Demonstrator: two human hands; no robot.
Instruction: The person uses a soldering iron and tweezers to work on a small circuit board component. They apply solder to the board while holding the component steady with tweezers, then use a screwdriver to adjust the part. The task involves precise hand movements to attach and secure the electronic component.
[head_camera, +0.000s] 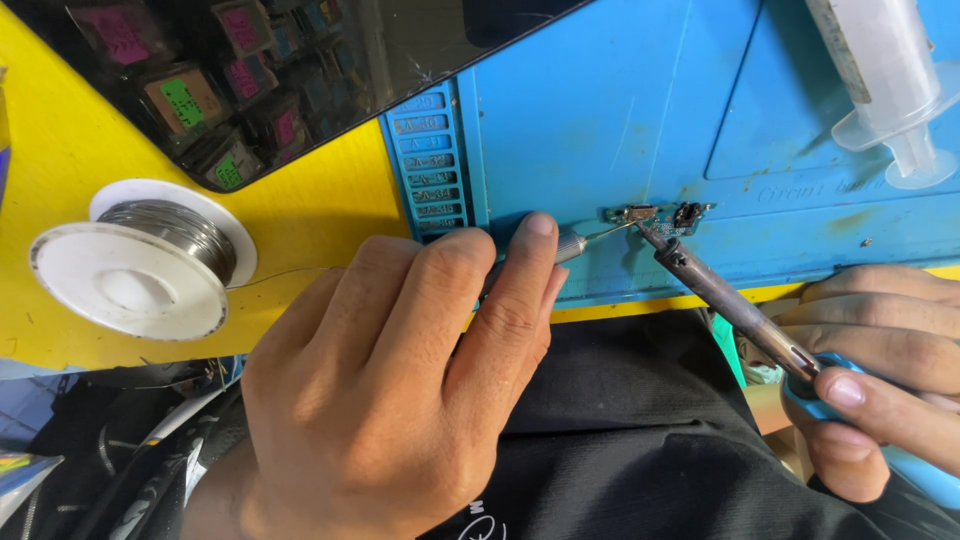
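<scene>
My left hand (400, 380) is closed around a thin metal-tipped tool (575, 245) whose fine point reaches a small blue circuit board (662, 216) on the blue work mat (600, 110). A soldering iron (720, 295) with a blue handle is gripped in my right hand (880, 370). Its dark tip touches the small board from the lower right. Both hands rest at the mat's near edge.
A white spool of solder wire (140, 260) lies on the yellow table (60, 150) at left. A cracked black screen (270, 70) sits at the top left. At the top right a clear plastic syringe (890, 80) lies on the mat. Dark cloth (640, 430) lies below.
</scene>
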